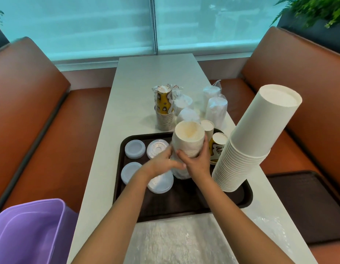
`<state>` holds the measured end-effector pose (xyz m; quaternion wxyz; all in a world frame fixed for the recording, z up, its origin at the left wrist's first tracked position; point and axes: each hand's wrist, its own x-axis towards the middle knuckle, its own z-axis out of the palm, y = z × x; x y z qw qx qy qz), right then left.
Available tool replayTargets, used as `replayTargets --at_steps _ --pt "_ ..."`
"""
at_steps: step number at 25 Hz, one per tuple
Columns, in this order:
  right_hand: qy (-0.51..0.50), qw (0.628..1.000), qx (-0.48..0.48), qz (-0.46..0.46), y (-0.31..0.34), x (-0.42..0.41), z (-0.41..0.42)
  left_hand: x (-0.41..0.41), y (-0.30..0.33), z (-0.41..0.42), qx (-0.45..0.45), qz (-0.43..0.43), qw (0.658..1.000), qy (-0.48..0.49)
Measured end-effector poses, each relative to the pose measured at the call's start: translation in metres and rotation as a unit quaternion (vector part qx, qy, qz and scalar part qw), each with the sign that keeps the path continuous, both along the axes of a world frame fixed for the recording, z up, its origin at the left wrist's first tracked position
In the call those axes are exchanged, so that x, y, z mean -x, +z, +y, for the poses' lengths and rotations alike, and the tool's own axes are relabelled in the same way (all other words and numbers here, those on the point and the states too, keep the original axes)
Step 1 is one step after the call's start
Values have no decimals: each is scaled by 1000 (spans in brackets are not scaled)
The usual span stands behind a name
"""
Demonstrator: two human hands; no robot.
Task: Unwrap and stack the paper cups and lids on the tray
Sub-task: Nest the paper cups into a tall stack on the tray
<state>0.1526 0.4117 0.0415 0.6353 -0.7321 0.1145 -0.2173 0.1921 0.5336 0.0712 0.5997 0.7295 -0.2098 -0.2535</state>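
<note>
Both hands, the left hand [161, 161] and right hand [195, 161], clasp a wrapped cup stack [189, 140] over the tray [184, 202]; a careless tug could topple the tall leaning cups [247, 149] nearby.

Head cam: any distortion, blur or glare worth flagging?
Head view: wide-angle bends the tall white cup stack, which leans outward; window gives a cool teal cast; soft blur on left hand and right hand; no hard glare on tray.
</note>
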Motion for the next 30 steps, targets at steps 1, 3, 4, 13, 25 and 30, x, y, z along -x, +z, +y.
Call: replayTargets --at_steps 1,3,4,13,25,30 --pt "-6 1000 0 7 -4 2 -1 -6 13 1 52 -8 999 10" --pt "-11 1000 5 28 -14 5 -3 -13 31 -6 96 -37 992 75" --pt "-11 999 6 41 -17 6 -2 -11 35 -13 75 -49 992 94" --pt "41 998 -28 36 -23 32 -6 3 -27 -3 -61 -4 995 73" --pt "3 995 5 97 -31 17 -6 -13 -7 -5 21 -16 999 41" --pt "33 989 16 143 -51 20 -6 9 -27 -22 -59 -59 990 110"
